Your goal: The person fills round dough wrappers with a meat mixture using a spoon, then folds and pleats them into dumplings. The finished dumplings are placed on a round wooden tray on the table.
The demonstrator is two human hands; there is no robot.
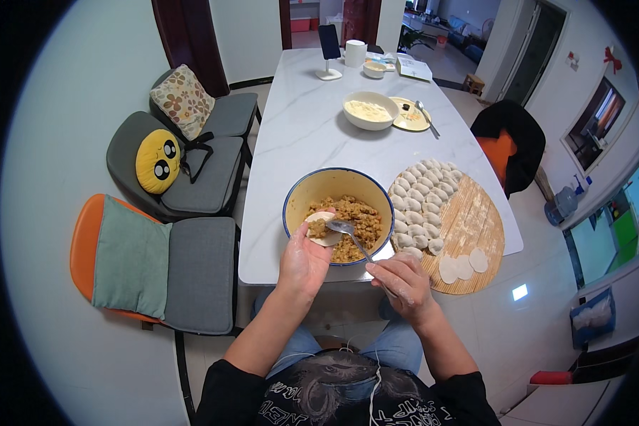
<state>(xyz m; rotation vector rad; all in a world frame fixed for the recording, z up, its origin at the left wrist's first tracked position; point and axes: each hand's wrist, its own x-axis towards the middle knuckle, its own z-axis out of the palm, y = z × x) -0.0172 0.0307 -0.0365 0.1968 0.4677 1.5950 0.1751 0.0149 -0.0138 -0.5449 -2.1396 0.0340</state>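
Note:
My left hand (303,261) cradles a round dumpling wrapper (326,240) over the near left part of a blue-rimmed enamel basin (298,197). A lump of brown filling (317,229) lies on the wrapper. With my right hand (404,282) I grip a metal spoon (358,242), whose bowl touches the filling on the wrapper. More chopped filling (365,218) covers the basin's bottom. To the right, a round wooden board (474,213) carries rows of folded dumplings (418,205) and three flat wrappers (464,267) near its front edge.
Farther back on the marble-patterned table (293,117) are a bowl of flour (370,111), a plate (411,121) with a second spoon (427,120), a phone on a stand (329,50) and a small bowl (374,70). Cushioned chairs (202,271) line the left side; another chair (511,149) stands right.

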